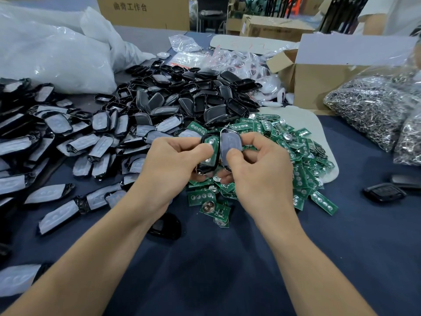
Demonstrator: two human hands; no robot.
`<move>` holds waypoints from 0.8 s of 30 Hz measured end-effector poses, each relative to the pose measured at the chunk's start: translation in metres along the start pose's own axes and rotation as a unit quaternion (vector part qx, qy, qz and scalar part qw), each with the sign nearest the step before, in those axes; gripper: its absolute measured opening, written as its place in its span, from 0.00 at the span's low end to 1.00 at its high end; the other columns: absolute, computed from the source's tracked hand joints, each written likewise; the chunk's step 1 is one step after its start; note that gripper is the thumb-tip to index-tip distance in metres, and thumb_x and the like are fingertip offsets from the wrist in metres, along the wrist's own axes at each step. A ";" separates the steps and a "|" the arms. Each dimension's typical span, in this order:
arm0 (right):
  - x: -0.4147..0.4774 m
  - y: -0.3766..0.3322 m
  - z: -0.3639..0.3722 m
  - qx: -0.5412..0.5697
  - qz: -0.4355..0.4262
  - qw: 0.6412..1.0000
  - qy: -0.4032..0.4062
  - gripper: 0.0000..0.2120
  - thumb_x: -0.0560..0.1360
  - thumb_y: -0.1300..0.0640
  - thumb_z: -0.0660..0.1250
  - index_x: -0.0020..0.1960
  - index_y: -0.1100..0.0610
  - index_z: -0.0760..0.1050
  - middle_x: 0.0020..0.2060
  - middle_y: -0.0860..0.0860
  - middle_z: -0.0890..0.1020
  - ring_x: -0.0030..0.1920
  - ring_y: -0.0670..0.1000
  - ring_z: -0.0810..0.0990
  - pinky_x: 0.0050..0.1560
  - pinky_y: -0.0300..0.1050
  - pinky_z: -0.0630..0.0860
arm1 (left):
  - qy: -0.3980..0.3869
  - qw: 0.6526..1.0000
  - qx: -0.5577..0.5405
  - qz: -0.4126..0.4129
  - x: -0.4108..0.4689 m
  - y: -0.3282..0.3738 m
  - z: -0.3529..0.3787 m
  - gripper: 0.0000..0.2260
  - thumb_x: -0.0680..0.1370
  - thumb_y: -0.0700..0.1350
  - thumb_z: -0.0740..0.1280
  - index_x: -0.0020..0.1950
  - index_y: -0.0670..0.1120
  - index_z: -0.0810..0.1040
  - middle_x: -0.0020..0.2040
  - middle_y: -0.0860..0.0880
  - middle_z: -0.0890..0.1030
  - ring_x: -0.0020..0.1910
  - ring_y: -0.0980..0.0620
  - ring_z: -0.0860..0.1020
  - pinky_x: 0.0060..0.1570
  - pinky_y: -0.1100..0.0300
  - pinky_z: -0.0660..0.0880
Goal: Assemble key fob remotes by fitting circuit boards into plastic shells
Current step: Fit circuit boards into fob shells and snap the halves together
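My left hand (169,166) grips a black shell half (206,166) with a green circuit board (210,142) lying inside it, thumb pressing on the board. My right hand (257,169) pinches a second shell half with a grey film-covered face (230,142), held upright beside the first and touching its edge. Both hands hover over a heap of loose green circuit boards (300,169). Behind them lies a pile of empty black shells (193,96). To the left spread several film-covered shell fronts (75,142).
White plastic bags (52,55) fill the back left. An open cardboard box (319,80) and bags of metal key rings (373,108) stand at the right. Two black shells (385,192) lie on the dark blue table (227,270) at the right, another black shell (166,226) under my left forearm.
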State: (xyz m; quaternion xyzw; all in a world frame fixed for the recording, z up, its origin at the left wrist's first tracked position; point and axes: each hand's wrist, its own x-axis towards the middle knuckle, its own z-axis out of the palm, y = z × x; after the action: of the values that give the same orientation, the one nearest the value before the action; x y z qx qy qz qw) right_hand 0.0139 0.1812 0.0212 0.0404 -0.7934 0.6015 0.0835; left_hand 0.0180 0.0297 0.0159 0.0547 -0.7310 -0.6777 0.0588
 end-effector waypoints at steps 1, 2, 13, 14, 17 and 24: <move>0.000 0.001 0.000 -0.013 -0.001 1.000 0.005 0.07 0.77 0.60 0.66 0.44 0.49 0.79 0.28 0.48 0.84 0.28 0.49 0.84 0.36 0.55 0.83 | 0.009 1.000 0.007 0.011 0.000 -0.001 0.001 0.06 0.79 0.41 0.72 0.45 0.43 0.88 0.37 0.43 0.82 0.35 0.52 0.79 0.37 0.59 0.82; 0.001 0.001 0.001 -0.029 -0.001 1.000 0.009 0.07 0.77 0.59 0.67 0.44 0.48 0.79 0.28 0.47 0.84 0.28 0.50 0.84 0.37 0.54 0.83 | 0.017 1.000 0.010 0.020 -0.001 -0.001 0.003 0.06 0.79 0.41 0.73 0.45 0.47 0.89 0.38 0.45 0.85 0.35 0.53 0.81 0.37 0.59 0.82; 0.001 0.005 0.004 -0.068 -0.022 0.996 0.053 0.05 0.77 0.57 0.67 0.45 0.48 0.79 0.28 0.46 0.84 0.29 0.52 0.84 0.38 0.53 0.82 | 0.037 0.999 0.028 0.001 -0.001 -0.006 0.008 0.10 0.77 0.39 0.72 0.51 0.52 0.89 0.44 0.53 0.89 0.43 0.57 0.86 0.47 0.56 0.80; 0.001 0.005 0.004 -0.068 -0.021 0.996 0.051 0.06 0.77 0.57 0.67 0.45 0.48 0.79 0.28 0.46 0.84 0.29 0.52 0.84 0.39 0.54 0.83 | 0.043 0.999 0.030 0.002 -0.001 -0.006 0.009 0.10 0.77 0.38 0.72 0.50 0.52 0.88 0.44 0.53 0.89 0.40 0.58 0.86 0.45 0.57 0.80; 0.001 0.006 0.006 -0.057 -0.005 0.998 0.033 0.06 0.77 0.58 0.67 0.44 0.48 0.79 0.29 0.48 0.84 0.30 0.54 0.85 0.40 0.56 0.83 | 0.089 0.995 0.042 0.015 0.000 -0.008 0.009 0.09 0.77 0.39 0.73 0.48 0.53 0.88 0.42 0.55 0.88 0.36 0.59 0.83 0.40 0.60 0.77; -0.004 0.010 0.016 -0.003 0.054 0.998 -0.033 0.06 0.71 0.55 0.66 0.45 0.50 0.81 0.29 0.52 0.85 0.33 0.61 0.85 0.37 0.62 0.83 | 0.217 0.970 0.043 0.104 -0.001 -0.005 0.014 0.05 0.74 0.46 0.74 0.45 0.58 0.86 0.40 0.61 0.87 0.41 0.60 0.86 0.43 0.65 0.79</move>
State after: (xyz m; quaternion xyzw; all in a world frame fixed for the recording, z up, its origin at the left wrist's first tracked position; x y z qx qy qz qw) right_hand 0.0148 0.1682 0.0069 0.0172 -0.7987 0.6010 0.0247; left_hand 0.0165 0.0429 0.0097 0.1266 -0.7309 -0.6077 0.2837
